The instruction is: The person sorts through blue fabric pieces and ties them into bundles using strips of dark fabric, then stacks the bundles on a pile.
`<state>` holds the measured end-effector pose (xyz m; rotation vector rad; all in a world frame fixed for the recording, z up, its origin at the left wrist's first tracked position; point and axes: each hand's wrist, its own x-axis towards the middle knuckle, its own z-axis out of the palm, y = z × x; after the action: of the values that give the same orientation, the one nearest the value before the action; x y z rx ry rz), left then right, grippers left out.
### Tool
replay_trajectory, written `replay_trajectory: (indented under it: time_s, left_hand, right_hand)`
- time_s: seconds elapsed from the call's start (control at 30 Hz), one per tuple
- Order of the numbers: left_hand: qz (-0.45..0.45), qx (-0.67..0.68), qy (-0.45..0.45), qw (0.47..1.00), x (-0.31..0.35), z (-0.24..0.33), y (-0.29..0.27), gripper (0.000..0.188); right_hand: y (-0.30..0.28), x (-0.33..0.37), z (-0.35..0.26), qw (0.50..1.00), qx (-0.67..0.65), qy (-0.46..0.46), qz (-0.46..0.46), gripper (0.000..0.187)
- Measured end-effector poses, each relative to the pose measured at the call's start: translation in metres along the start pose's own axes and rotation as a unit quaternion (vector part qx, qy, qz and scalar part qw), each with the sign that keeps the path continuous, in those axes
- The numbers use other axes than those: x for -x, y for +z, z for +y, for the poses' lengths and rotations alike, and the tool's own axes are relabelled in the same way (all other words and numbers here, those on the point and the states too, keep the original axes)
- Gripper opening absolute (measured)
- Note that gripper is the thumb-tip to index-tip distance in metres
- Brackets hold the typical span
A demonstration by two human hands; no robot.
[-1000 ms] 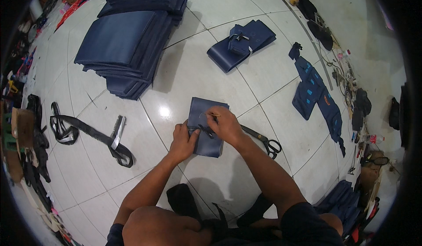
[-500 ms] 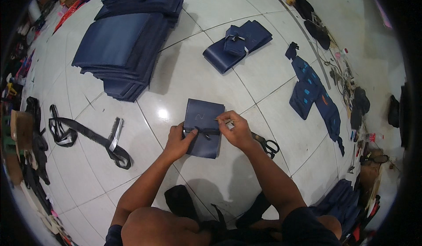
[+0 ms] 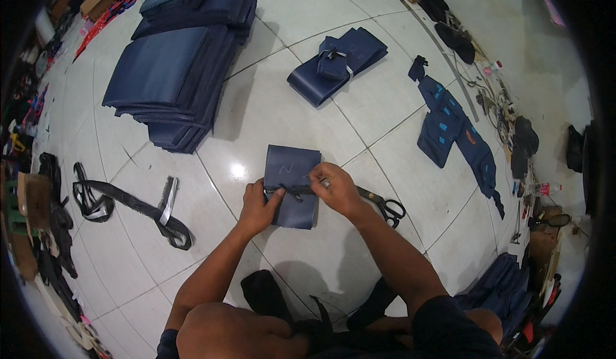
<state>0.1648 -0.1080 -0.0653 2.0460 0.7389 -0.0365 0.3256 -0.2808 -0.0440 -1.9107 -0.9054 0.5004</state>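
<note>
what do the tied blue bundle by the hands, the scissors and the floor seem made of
Tied blue bundle: perhaps coated fabric or faux leather, given its soft sheen.
Scissors: dark handles, painted metal or plastic, hard to tell.
Floor: probably glazed ceramic tile, with joint lines and a bright reflection.

A tied navy bundle [image 3: 289, 157] before you on the tiled floor [image 3: 128, 250]
Your left hand [image 3: 258, 207] grips its left edge, thumb at the black tie [image 3: 296, 196]; your right hand [image 3: 336, 190] pinches a thin tool [image 3: 326, 178] at its right edge. Black scissors [image 3: 381, 203] lie beside that hand, a dark strip [image 3: 131, 200] left, a navy stack [image 3: 157, 67] far left.
</note>
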Motion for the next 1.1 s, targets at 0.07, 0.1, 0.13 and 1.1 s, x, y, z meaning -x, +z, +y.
replay_trajectory:
  time_s: [0.07, 0.1, 0.13, 1.1]
  left_hand:
    - [-0.025, -0.011, -0.016, 1.0, 0.0, 0.003, -0.004, 0.064]
    - [-0.025, -0.01, -0.018, 0.999, 0.0, 0.004, -0.004, 0.064]
    - [-0.024, -0.01, -0.021, 0.999, 0.0, 0.004, -0.004, 0.064]
    - [-0.06, 0.361, -0.187, 0.912, 0.001, 0.045, 0.0, 0.059]
  right_hand:
    - [-0.002, 0.001, 0.0, 1.0, 0.021, -0.01, -0.015, 0.014]
    - [-0.003, 0.001, 0.0, 0.999, 0.031, -0.015, -0.022, 0.014]
    - [-0.003, 0.001, -0.001, 1.0, 0.015, -0.005, -0.015, 0.014]
    - [0.038, 0.079, -0.029, 0.928, -0.171, 0.313, 0.104, 0.054]
